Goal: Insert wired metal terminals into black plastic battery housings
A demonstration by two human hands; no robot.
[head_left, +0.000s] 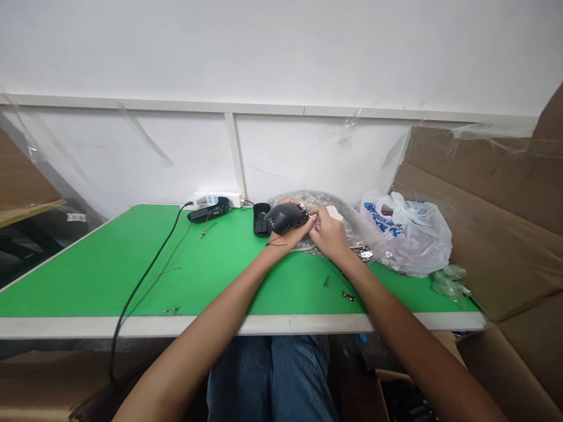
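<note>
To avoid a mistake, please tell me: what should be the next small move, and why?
Probably hold the black housing steady with the left hand: the right hand is close to its end, and a thin black wire shows just below it.

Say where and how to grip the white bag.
Likely best by its gathered top, from above: that part bunches up over the white bag's wide, slumped body, while cardboard stands along its right side.

The left hand (294, 235) holds a black device (284, 218); the right hand (329, 232) seemingly touches its end.
</note>
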